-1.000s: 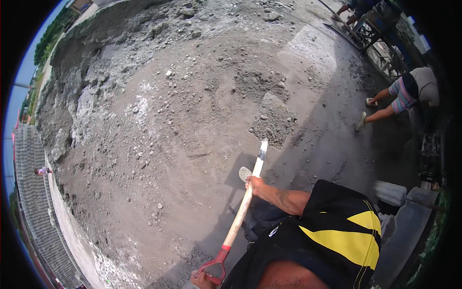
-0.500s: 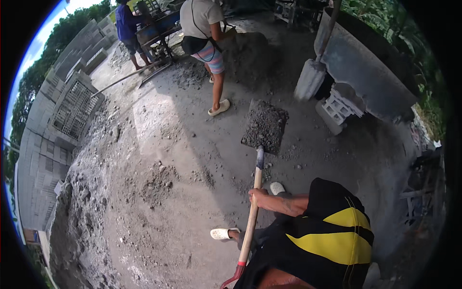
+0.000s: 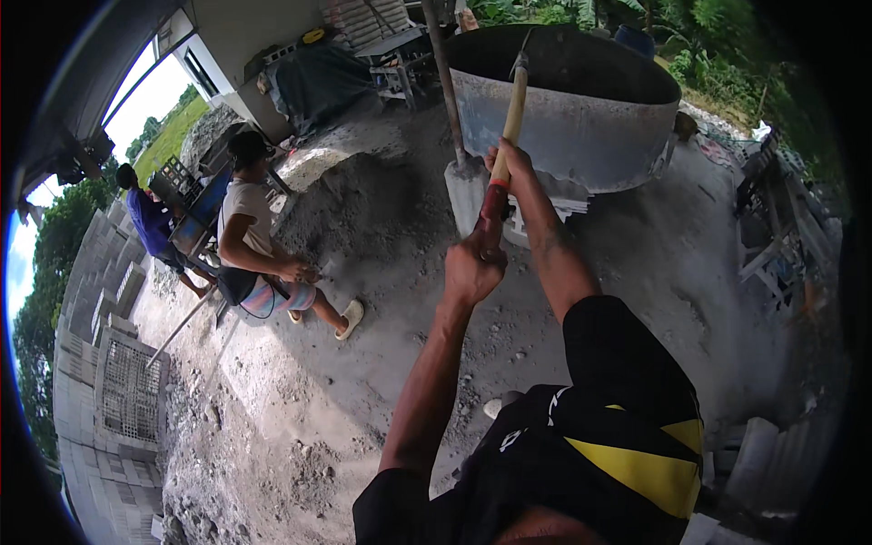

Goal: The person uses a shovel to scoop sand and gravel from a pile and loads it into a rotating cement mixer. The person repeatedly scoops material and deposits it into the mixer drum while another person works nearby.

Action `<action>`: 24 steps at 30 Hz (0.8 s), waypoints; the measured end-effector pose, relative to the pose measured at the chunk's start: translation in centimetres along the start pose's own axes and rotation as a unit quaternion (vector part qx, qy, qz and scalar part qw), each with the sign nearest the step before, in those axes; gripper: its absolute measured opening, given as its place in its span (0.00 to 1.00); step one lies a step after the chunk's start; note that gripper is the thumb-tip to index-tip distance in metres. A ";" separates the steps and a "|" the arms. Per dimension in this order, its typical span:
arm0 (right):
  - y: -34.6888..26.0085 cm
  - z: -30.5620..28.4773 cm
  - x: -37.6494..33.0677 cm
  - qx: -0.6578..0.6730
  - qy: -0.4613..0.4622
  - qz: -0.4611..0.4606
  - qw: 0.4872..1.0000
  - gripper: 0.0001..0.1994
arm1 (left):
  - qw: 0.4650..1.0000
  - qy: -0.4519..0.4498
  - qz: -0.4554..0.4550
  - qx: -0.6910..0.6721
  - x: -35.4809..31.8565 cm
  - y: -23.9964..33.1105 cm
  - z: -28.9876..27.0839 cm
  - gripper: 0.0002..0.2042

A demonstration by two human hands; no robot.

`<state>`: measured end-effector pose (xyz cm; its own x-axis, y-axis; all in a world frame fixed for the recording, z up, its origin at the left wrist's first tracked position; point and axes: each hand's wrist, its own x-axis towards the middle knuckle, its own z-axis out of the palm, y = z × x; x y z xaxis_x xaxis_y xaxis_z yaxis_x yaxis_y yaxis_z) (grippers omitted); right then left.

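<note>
Since the earlier frames the shovel [image 3: 509, 118] has come up from the ground, where its blade carried grey mix, and now it is raised in front of the person, its blade end reaching over the rim of the large round metal mixing tub [image 3: 581, 127]; the view has also turned toward this tub. The left hand [image 3: 472, 268] is closed tight around the red grip at the lower end of the handle, with the arm stretched forward. The right hand [image 3: 510, 165] is clamped on the pale wooden shaft higher up, just above the red part, so the two hands are near each other on the same handle, the right one farther from the body. The shaft goes up and slightly to the right from the hands, and its top is dark against the inside of the tub; the blade itself I cannot see clearly. To the left of the tub lies a heap of grey sand mix [image 3: 354, 200] on the concrete floor [image 3: 636, 272]. Further left, a person in a white shirt [image 3: 250, 241] bends over, and behind stands another person in a blue shirt [image 3: 150, 222], both well apart from the shovel.
</note>
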<state>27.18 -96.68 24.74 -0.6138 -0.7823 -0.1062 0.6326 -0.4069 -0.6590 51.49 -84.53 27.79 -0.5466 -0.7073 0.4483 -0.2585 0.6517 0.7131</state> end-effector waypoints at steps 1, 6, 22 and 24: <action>-0.2 -2.3 0.0 -0.025 0.017 0.013 0.999 0.19 | 0.999 -0.020 0.026 0.029 -0.2 0.5 2.3 0.07; 0.4 -10.3 -2.2 -0.102 0.045 0.049 0.993 0.21 | 0.975 -0.057 0.157 0.143 -8.4 -2.8 6.8 0.05; 43.6 -2.0 -37.6 -0.266 -0.180 0.629 0.708 0.12 | 0.469 0.753 -0.446 -0.119 -66.7 5.9 -4.8 0.06; 47.0 -3.3 -46.6 -0.323 -0.205 0.692 0.611 0.10 | 0.389 0.786 -0.471 -0.092 -70.1 11.6 -1.2 0.06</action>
<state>83.97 -77.80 -3.79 0.5533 -0.2723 -0.7872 0.0110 0.9474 -0.3200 87.76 -27.68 5.26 0.9226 0.0046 -0.3858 0.3858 -0.0282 0.9222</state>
